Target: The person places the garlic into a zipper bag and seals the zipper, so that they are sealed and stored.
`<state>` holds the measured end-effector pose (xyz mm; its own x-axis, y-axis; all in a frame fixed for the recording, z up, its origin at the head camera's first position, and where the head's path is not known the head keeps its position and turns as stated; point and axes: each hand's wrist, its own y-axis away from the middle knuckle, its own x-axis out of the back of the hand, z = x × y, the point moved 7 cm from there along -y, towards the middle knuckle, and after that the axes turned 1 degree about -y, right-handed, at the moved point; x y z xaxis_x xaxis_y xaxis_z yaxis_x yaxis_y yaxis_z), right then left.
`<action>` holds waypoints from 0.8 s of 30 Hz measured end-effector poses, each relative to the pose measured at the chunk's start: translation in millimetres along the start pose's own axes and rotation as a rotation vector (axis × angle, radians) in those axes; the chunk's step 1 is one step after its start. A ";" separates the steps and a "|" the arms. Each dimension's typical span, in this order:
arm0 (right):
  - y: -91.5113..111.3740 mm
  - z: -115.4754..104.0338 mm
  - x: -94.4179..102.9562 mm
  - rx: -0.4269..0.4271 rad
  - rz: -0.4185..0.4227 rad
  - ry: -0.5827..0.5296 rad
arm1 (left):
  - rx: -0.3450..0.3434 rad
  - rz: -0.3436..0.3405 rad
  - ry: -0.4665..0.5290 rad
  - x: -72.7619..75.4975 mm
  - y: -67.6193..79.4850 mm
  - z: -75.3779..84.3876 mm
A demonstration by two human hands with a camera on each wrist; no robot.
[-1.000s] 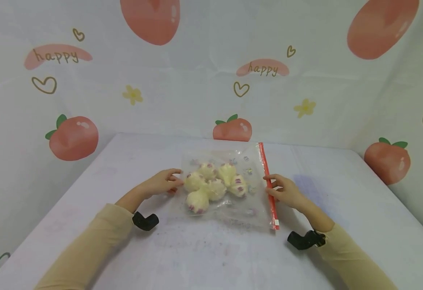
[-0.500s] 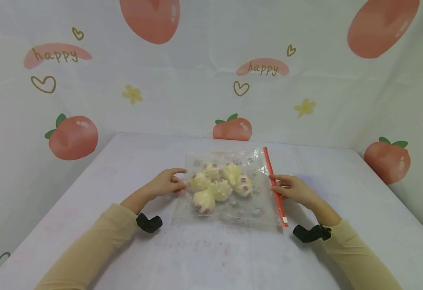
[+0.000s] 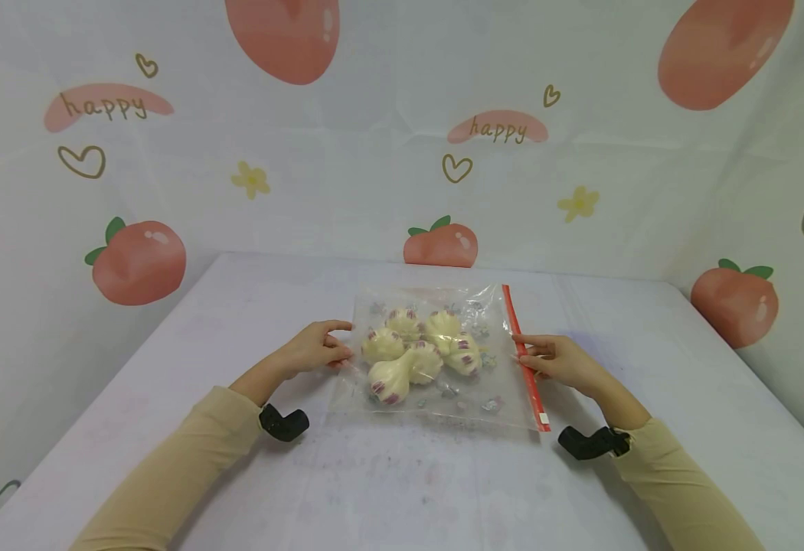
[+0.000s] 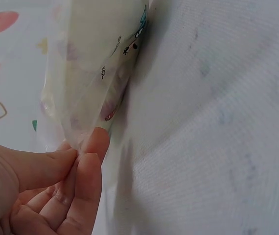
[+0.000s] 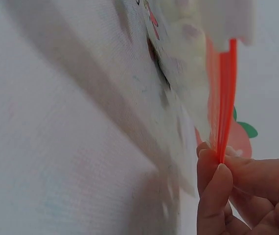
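A clear zip bag (image 3: 457, 398) printed with small figures lies across the middle of the table, several garlic bulbs (image 3: 390, 380) inside it. Its red zip strip (image 3: 527, 375) runs down the right side, with a white slider (image 5: 227, 24) at the near end. My left hand (image 3: 308, 348) pinches the bag's left edge between thumb and fingers, as the left wrist view shows closely. On the other side my right hand (image 3: 567, 366) pinches the red strip near its middle. In the right wrist view the bag's strip edge stands a little off the table.
The white table (image 3: 388, 490) carries faint stains. Behind it hangs a white backdrop (image 3: 347, 138) printed with red fruit, hearts and flowers. A black band piece (image 3: 283, 423) sits at the left wrist, and another (image 3: 591, 442) at the right wrist.
Both hands and the bag have shifted slightly to the right and the bag looks pulled flatter. Over the last half second almost nothing has moved.
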<state>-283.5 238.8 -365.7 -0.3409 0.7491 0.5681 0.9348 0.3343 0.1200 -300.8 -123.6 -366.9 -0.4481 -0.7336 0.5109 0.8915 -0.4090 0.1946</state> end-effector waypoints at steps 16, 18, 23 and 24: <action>1.5 -0.4 -2.1 -0.017 -0.008 0.011 | 0.012 -0.006 0.014 -1.6 0.3 -0.8; 1.2 0.9 -1.8 -0.028 -0.005 0.012 | 0.013 -0.005 0.013 -1.7 0.1 -1.0; 1.2 1.7 -1.7 -0.036 -0.004 0.014 | 0.018 0.002 0.003 -2.0 -0.3 -2.1; 1.3 1.1 -1.8 -0.031 -0.006 0.013 | 0.018 0.002 0.000 -2.0 -0.5 -2.4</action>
<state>-281.8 238.5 -367.5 -0.3456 0.7392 0.5781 0.9353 0.3212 0.1484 -300.5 -123.2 -370.1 -0.4463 -0.7344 0.5113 0.8935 -0.3979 0.2084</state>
